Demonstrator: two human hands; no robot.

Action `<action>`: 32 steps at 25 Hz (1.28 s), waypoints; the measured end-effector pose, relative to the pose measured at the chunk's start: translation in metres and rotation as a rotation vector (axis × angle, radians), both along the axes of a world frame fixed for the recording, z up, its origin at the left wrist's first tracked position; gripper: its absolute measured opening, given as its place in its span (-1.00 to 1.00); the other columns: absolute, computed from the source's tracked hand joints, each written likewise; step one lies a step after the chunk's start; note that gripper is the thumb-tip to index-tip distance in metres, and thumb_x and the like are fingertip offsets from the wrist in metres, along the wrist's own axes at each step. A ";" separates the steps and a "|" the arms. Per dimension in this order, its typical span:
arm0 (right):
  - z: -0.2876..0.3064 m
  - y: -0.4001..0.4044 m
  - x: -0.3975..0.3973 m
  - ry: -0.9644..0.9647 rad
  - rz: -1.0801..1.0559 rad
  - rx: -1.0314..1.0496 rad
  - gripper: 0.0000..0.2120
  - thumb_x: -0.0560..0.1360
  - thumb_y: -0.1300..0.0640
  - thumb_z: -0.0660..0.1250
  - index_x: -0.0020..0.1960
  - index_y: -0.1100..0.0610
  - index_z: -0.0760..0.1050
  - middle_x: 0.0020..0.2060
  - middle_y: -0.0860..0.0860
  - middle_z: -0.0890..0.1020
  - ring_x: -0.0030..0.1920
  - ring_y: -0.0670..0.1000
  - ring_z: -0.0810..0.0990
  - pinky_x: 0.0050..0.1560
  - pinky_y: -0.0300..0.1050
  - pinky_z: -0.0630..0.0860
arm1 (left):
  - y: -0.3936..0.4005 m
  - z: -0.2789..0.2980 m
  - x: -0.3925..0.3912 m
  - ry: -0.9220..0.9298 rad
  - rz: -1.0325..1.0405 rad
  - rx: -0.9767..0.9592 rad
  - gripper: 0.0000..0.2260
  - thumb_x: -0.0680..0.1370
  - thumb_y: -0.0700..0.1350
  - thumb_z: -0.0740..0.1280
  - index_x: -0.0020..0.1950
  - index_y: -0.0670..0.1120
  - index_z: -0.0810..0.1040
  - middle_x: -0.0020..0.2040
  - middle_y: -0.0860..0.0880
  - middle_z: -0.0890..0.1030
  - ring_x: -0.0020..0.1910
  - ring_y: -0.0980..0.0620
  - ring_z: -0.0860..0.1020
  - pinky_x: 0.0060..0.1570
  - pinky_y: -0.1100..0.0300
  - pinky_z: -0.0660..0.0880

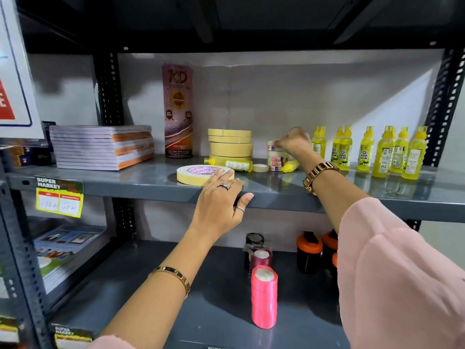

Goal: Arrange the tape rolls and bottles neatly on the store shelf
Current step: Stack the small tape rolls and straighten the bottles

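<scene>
On the grey shelf [125,183] a wide cream tape roll [193,176] lies flat near the front edge. My left hand [220,205] rests on the shelf edge, fingertips touching that roll. Behind it stands a stack of cream tape rolls [230,144]. A yellow bottle [232,164] lies on its side, a thin small roll [260,168] beside it. My right hand [295,142] pinches the top of a pile of small white tape rolls [276,157]. Another fallen yellow bottle [290,165] lies under my wrist. Several upright yellow gum bottles [366,152] line the right.
A tall pink KD tape package [178,109] stands at the back. Stacked notebooks [102,147] fill the left. On the lower shelf stand a pink ribbon spool [264,295], dark spools and orange-lidded black containers [309,253]. A price tag [59,196] hangs on the shelf edge.
</scene>
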State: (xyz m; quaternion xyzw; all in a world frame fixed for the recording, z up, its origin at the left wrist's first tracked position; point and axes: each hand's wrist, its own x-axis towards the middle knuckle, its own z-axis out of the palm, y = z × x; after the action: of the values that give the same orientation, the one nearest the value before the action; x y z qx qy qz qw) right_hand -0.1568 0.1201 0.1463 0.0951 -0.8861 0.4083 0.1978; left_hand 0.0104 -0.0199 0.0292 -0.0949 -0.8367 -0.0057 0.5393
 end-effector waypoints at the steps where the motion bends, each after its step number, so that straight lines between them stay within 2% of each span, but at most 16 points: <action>1: 0.000 0.000 0.000 0.000 0.000 -0.002 -0.55 0.40 0.03 0.47 0.18 0.27 0.51 0.13 0.19 0.61 0.14 0.17 0.60 0.06 -0.08 0.55 | -0.001 0.000 -0.001 -0.006 0.001 0.000 -0.63 0.48 0.03 0.14 -0.12 -0.22 0.62 -0.14 -0.21 0.68 0.04 -0.19 0.59 0.19 -0.13 0.36; 5: -0.001 0.000 -0.002 0.002 0.002 0.026 -0.58 0.42 0.05 0.45 0.17 0.28 0.52 0.14 0.20 0.61 0.02 0.14 0.58 0.03 -0.09 0.53 | -0.002 -0.001 -0.001 -0.045 0.008 -0.003 -0.61 0.50 0.05 0.12 -0.09 -0.21 0.61 -0.11 -0.18 0.68 0.08 -0.18 0.57 0.26 -0.02 0.22; 10: -0.003 0.007 0.002 0.084 0.024 0.036 -0.52 0.48 0.07 0.39 0.33 0.25 0.42 0.28 0.18 0.53 0.26 0.17 0.53 0.26 -0.07 0.46 | -0.001 0.000 0.000 -0.082 0.012 0.002 -0.61 0.50 0.05 0.12 -0.09 -0.21 0.60 -0.10 -0.21 0.68 0.08 -0.20 0.57 0.24 -0.09 0.25; 13: -0.005 0.017 0.007 0.139 0.012 0.110 -0.61 0.52 0.16 0.32 0.31 0.28 0.44 0.28 0.21 0.54 0.29 0.20 0.50 0.28 -0.06 0.43 | -0.001 -0.001 0.000 -0.118 0.017 -0.011 -0.58 0.51 0.06 0.11 0.03 -0.23 0.59 -0.01 -0.20 0.66 0.13 -0.19 0.55 0.27 -0.07 0.22; 16: -0.014 0.026 0.014 0.178 -0.006 0.203 -0.72 0.53 0.30 0.22 0.21 0.35 0.50 0.20 0.27 0.58 0.24 0.25 0.52 0.24 0.00 0.46 | -0.001 -0.002 0.000 -0.138 0.038 -0.031 -0.54 0.52 0.07 0.09 0.18 -0.23 0.53 0.11 -0.20 0.62 0.19 -0.19 0.51 0.28 -0.09 0.22; 21: -0.033 0.039 0.022 0.155 -0.019 0.338 -0.65 0.50 0.42 0.13 0.23 0.33 0.52 0.23 0.27 0.57 0.25 0.26 0.52 0.27 0.04 0.49 | 0.004 0.002 0.004 -0.228 0.042 -0.010 -0.47 0.53 0.11 0.04 0.28 -0.25 0.43 0.23 -0.21 0.53 0.30 -0.19 0.40 0.35 -0.04 0.11; 24: -0.039 0.038 0.026 0.143 -0.023 0.409 -0.60 0.50 0.42 0.11 0.29 0.27 0.48 0.24 0.27 0.56 0.24 0.27 0.53 0.25 0.06 0.50 | 0.008 0.001 0.008 -0.235 0.002 0.068 -0.53 0.57 0.05 0.14 0.37 -0.23 0.30 0.36 -0.19 0.40 0.42 -0.11 0.22 0.42 0.06 -0.07; 27: -0.045 0.036 0.030 0.125 -0.021 0.522 -0.61 0.54 0.39 0.08 0.33 0.28 0.43 0.23 0.29 0.55 0.23 0.29 0.53 0.21 0.08 0.49 | 0.012 0.000 0.010 -0.223 -0.026 0.124 -0.55 0.58 -0.01 0.17 0.40 -0.21 0.26 0.40 -0.16 0.35 0.45 -0.06 0.14 0.43 0.11 -0.14; 30: -0.046 0.039 0.028 0.128 -0.031 0.593 -0.57 0.55 0.35 0.06 0.36 0.18 0.44 0.28 0.28 0.50 0.28 0.29 0.48 0.31 0.10 0.45 | 0.012 0.001 0.011 -0.244 -0.023 0.135 -0.55 0.58 0.00 0.16 0.40 -0.19 0.26 0.40 -0.15 0.34 0.45 -0.05 0.13 0.42 0.14 -0.15; 32: -0.045 0.042 0.028 0.153 -0.065 0.640 -0.58 0.55 0.32 0.07 0.36 0.14 0.43 0.31 0.25 0.46 0.33 0.28 0.42 0.39 0.13 0.35 | 0.011 0.002 0.011 -0.261 -0.012 0.135 -0.55 0.58 0.00 0.15 0.40 -0.18 0.26 0.41 -0.15 0.34 0.45 -0.04 0.13 0.42 0.14 -0.16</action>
State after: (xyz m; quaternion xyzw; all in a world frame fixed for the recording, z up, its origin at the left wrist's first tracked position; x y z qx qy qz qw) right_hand -0.1292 0.1622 0.1011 0.1546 -0.9545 0.0946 0.2369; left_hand 0.0215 -0.0085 0.0314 -0.0618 -0.8969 -0.0774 0.4310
